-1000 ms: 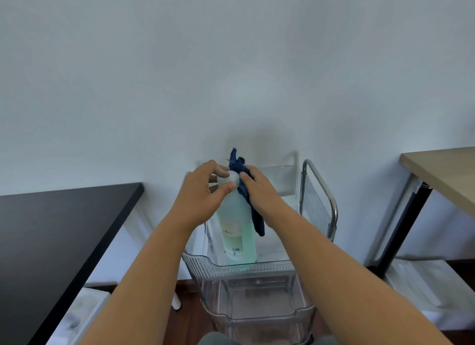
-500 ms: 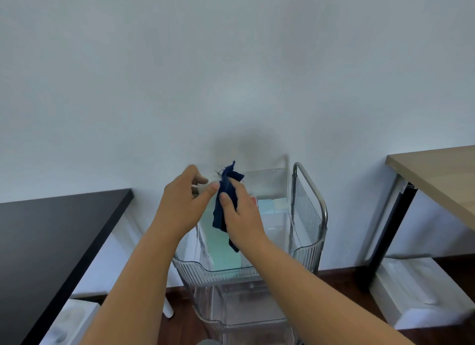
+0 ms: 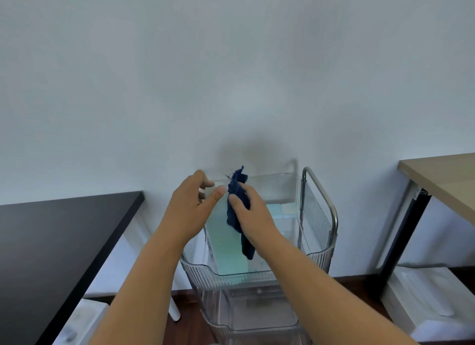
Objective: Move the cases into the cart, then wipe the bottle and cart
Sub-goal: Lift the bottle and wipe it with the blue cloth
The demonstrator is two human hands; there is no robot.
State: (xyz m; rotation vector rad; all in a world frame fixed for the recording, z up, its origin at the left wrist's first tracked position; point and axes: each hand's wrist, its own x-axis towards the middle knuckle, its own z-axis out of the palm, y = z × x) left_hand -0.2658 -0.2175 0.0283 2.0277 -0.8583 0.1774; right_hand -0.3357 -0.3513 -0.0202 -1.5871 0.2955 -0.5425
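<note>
A clear plastic cart [image 3: 259, 274] with a metal handle [image 3: 318, 190] stands against the wall. A pale green bottle [image 3: 225, 241] leans in its top tier. My left hand [image 3: 191, 208] wraps the bottle's top, which is mostly hidden between thumb and fingers. My right hand [image 3: 253, 213] is shut on a dark blue cloth [image 3: 237, 203] and presses it against the bottle's upper side, with the cloth's tail hanging down. Pale blue and white cases [image 3: 281, 210] lie at the back of the top tier.
A black table [image 3: 51, 241] is at the left. A wooden table [image 3: 442, 180] on a black leg [image 3: 403, 241] is at the right. White foam boxes sit on the floor at the right [image 3: 424, 301] and left [image 3: 82, 324]. The cart's lower tier [image 3: 252, 316] looks bare.
The cloth has slid from the bottle's white cap down onto its upper side. The bottle now leans lower in the tier. My view has shifted slightly.
</note>
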